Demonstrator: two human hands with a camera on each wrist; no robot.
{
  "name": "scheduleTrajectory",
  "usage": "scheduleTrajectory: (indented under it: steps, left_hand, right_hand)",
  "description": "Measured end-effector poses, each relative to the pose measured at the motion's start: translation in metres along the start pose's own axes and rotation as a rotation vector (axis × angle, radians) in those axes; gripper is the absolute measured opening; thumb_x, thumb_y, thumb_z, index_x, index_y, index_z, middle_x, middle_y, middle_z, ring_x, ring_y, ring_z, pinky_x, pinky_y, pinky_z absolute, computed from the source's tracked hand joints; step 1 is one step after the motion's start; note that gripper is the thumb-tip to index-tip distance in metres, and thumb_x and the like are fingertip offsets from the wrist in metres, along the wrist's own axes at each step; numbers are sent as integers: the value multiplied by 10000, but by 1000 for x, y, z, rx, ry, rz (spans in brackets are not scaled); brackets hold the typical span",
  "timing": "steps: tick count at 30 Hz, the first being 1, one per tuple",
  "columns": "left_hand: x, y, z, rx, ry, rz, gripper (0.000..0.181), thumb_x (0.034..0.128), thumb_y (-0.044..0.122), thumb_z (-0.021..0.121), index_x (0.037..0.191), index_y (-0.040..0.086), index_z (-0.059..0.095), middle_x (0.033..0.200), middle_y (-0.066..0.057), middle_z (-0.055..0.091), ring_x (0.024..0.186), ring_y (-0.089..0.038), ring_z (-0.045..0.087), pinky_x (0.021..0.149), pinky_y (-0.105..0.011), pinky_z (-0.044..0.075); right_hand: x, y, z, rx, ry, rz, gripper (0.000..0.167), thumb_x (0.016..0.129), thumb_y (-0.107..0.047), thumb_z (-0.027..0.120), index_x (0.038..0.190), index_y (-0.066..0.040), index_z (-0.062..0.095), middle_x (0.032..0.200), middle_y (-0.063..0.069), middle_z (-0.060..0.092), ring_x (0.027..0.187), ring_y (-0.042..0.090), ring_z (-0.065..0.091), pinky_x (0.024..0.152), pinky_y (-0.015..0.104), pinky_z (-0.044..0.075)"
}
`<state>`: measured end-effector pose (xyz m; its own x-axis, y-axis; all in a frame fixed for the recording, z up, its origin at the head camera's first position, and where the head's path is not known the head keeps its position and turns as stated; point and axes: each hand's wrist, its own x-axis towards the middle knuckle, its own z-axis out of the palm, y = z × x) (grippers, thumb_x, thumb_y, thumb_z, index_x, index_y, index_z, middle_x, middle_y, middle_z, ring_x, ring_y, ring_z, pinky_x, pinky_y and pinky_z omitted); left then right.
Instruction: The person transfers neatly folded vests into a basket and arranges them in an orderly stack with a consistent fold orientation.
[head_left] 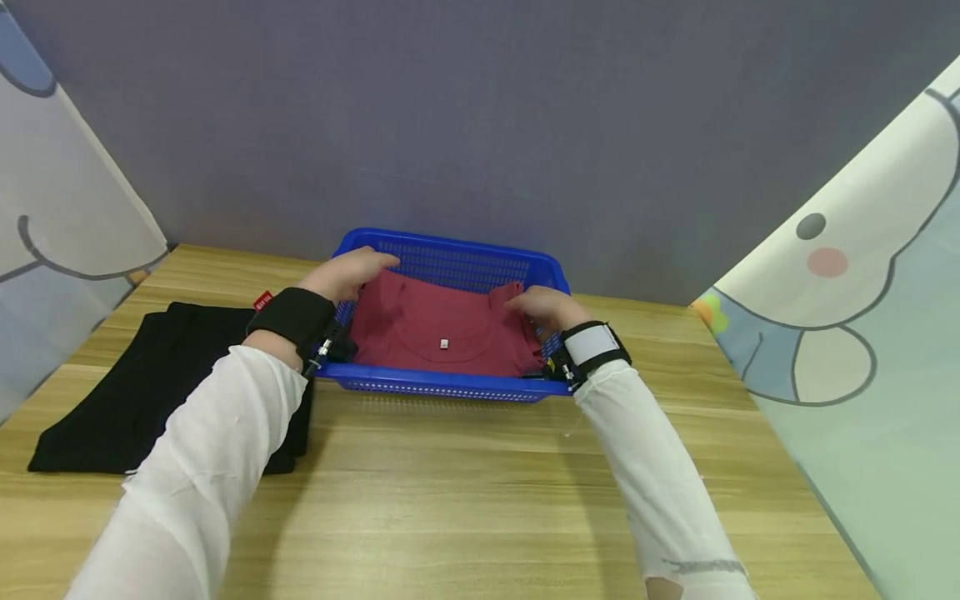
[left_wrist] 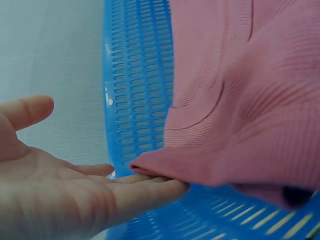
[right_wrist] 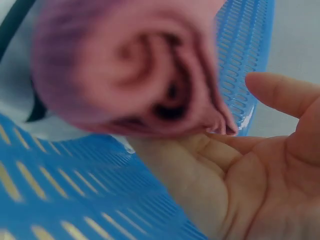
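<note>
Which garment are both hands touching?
The red garment, inside the blue basket; the black garment lies outside it, on the table.

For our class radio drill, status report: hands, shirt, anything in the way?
Left hand, right hand: fingers under shirt edges. Shirt folded, inside basket. No obstruction seen; black clothes lie outside.

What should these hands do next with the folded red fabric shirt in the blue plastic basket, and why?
I'd guess: gently draw the left hand and right hand out from under the folded red fabric shirt, letting it settle. It lies within the walls of the blue rectangular plastic basket, fingers reach under both shirt ends, and both thumbs stand clear of the cloth.
</note>
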<state>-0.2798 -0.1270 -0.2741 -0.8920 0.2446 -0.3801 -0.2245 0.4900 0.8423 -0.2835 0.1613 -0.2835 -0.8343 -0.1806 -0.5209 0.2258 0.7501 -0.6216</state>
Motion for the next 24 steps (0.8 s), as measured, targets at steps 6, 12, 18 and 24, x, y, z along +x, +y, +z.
scheduleTrajectory:
  steps: [6,12,18,24]
  left_hand:
    - [-8,10,-2,51,26,-3,715,1027,315,317,1487,3,-134,1572,-187,-122,1448,-374,7,1145,-567,141]
    - [-22,22,-6,96,3,56,691,1029,336,311,1504,13,-73,1573,-214,-35,1441,-398,50,1145,-557,156]
    - [-35,33,-10,136,-19,118,616,1034,347,296,1514,27,81,1540,-263,120,1420,-435,119,1124,-575,203]
    - [-44,37,-8,238,-68,177,564,1041,310,282,1505,17,156,1559,-214,127,1433,-400,111,1133,-562,193]
  right_hand:
    - [-6,-1,-10,-14,10,-17,558,971,-281,451,1411,43,340,1367,289,413,1163,417,527,835,465,544]
    - [-12,-11,-16,-33,6,-4,520,998,-249,411,1441,8,328,1348,288,456,1190,409,525,942,491,485]
    - [-18,-14,-25,-65,0,-25,516,1006,-280,395,1447,-21,332,1303,270,493,1144,375,558,962,492,471]
    - [-27,-15,-35,-37,9,-62,520,1017,-292,388,1454,-23,305,1292,251,504,1171,389,539,930,483,494]
